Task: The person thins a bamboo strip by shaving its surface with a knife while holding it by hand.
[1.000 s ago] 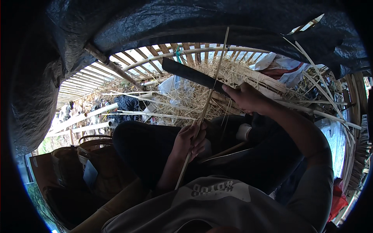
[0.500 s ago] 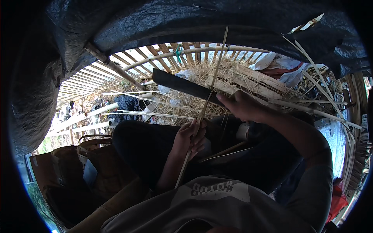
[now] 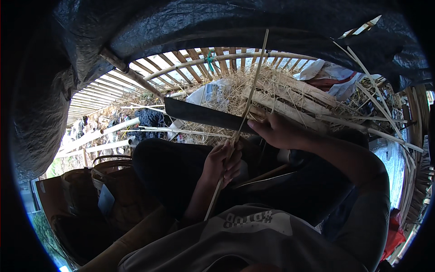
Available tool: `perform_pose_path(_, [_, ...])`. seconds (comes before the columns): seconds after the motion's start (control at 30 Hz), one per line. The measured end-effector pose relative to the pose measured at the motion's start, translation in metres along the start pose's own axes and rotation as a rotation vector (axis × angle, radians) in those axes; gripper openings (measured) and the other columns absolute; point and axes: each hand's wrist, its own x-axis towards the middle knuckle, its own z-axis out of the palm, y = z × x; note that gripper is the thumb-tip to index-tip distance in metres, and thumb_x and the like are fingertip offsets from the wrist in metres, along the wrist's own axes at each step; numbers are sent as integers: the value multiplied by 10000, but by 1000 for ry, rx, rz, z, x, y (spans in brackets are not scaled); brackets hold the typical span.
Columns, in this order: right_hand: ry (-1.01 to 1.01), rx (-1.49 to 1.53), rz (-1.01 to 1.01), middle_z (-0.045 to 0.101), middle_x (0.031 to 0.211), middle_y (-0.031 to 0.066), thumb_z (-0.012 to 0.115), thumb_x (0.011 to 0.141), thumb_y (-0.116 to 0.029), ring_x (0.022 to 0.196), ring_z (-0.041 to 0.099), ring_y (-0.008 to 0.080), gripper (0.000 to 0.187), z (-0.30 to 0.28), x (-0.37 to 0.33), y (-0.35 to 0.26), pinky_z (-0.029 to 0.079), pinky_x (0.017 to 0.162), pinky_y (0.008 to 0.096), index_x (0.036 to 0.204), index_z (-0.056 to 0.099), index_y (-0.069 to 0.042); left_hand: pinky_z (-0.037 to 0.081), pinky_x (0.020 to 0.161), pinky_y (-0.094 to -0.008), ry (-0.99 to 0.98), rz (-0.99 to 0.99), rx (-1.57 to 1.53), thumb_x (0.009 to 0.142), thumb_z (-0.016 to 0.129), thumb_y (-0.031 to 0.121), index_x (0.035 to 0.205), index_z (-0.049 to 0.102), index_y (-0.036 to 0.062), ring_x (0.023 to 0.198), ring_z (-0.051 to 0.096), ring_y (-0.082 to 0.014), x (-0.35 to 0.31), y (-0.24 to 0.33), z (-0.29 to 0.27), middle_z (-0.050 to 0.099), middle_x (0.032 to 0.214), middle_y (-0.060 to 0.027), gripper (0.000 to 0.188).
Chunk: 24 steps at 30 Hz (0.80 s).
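Head view | left hand (image 3: 222, 163) clamped around bamboo strip (image 3: 247, 104) | right hand (image 3: 276, 129) gripping dark blade (image 3: 204, 115), now lower against the strip than 0.5 s ago | straw pile (image 3: 272, 86) behind strip

Straw pile (image 3: 281, 88) crowds ahead; baskets (image 3: 108, 181) block left

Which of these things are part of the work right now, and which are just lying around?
In use: bamboo strip in the left hand; big knife in the right hand.

Lying about: straw pile, split bamboo lengths, woven baskets, white sacks.
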Motion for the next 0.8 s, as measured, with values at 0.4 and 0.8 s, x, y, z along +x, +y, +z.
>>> perform_pose_path(0.4, [118, -109, -43, 490, 478, 52, 369, 994, -622, 460, 536, 177, 733, 4, 17, -1, 486, 537, 385, 626, 544, -12, 261, 350, -224, 113, 63, 198, 1070, 330, 369, 1044, 524, 18, 342, 314, -68, 5, -7, 0, 382, 543, 35, 402])
perform_pose_path(0.8, [119, -140, -55, 532, 529, 52, 396, 968, -658, 471, 553, 197, 672, 13, 29, 7, 478, 566, 411, 871, 650, -44, 262, 360, -214, 89, 65, 219, 1067, 329, 376, 1051, 506, 16, 357, 310, -58, 2, -7, 0, 370, 552, 38, 402])
